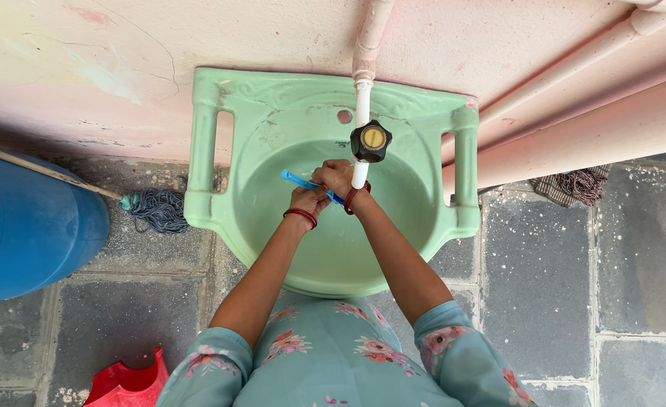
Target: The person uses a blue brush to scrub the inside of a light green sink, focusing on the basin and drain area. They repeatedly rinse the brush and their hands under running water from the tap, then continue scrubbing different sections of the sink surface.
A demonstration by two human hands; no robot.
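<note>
your two hands are close together over the green sink (220,203), right under the white tap pipe (361,98) with its black knob (371,141). your right hand (338,177) is curled shut around a blue toothbrush (297,179) – the brush sticks out to the left from your fist, and a bit of blue shows on the other side near your wrist. your left hand (308,200) sits just below it, touching the right hand, with its fingers bent up toward the brush; you can't tell if it is gripping anything, because the right hand covers part of it. each wrist has a dark red band on it. the sink is fixed to a pink wall (122,75), and fat pink pipes (574,113) run along the wall to the right. on the grey stone floor (559,279) to the left there is a big blue barrel (24,226), and a mop (156,209) lies with its grey strings just beside the sink. a red plastic thing (126,384) pokes in at the bottom left – you only see part of it. a striped cloth (578,185) lies by the wall on the right.
</note>
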